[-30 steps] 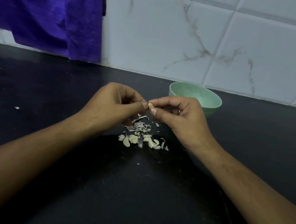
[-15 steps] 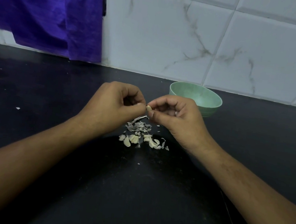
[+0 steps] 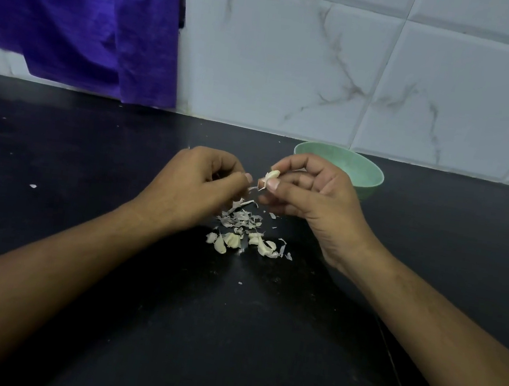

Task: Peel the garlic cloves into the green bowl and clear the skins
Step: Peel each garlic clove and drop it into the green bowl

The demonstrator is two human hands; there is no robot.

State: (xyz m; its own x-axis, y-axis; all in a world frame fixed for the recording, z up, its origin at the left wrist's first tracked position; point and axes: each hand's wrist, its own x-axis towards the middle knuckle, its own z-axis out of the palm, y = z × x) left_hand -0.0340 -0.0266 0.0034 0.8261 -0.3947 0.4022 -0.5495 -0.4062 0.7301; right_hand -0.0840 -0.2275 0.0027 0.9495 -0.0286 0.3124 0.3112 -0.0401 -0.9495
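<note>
My right hand [image 3: 313,200] pinches a pale garlic clove [image 3: 272,175] between thumb and forefinger, above the black counter. My left hand [image 3: 196,185] is just left of it, fingers curled, thumb and forefinger pinching a thin strip of skin [image 3: 253,188] that trails from the clove. Below the hands lies a heap of papery skins [image 3: 242,217], and in front of it several unpeeled cloves [image 3: 230,241]. The green bowl [image 3: 367,175] stands behind my right hand, partly hidden by it; its inside is mostly out of sight.
The black counter [image 3: 228,335] runs to a white marbled tile wall [image 3: 327,73]. A purple cloth [image 3: 76,14] hangs at the back left. Small skin flecks [image 3: 33,186] lie on the counter at the left.
The hands have drawn slightly apart. The left hand has pulled a strip of skin away from the clove, which the right hand has lifted a little and turned.
</note>
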